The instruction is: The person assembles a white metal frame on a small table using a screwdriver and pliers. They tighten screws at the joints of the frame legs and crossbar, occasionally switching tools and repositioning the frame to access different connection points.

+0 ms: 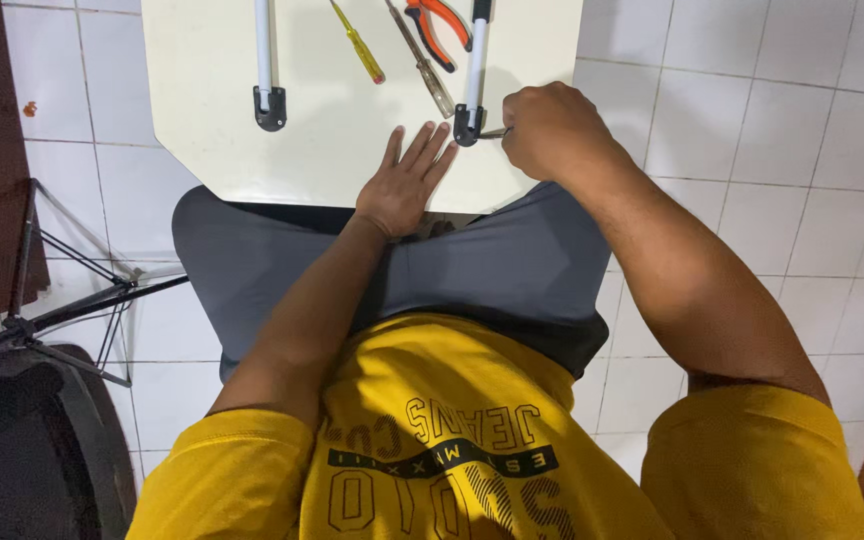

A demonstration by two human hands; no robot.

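Note:
A cream board (212, 120) rests on my lap. My left hand (407, 180) lies flat on it, fingers apart, its fingertips just beside the black end bracket (466, 126) of a white rod (476, 65). My right hand (550, 128) is closed around a thin metal tool (493, 132) whose tip points at that bracket. A second white rod (264, 45) with its own black bracket (270, 108) lies to the left.
On the board's far side lie a yellow-handled screwdriver (358, 42), a clear-handled screwdriver (422, 62) and orange-handled pliers (438, 28). A black folding stand (42, 320) stands on the white tiled floor at left, beside a dark rounded object (12, 440).

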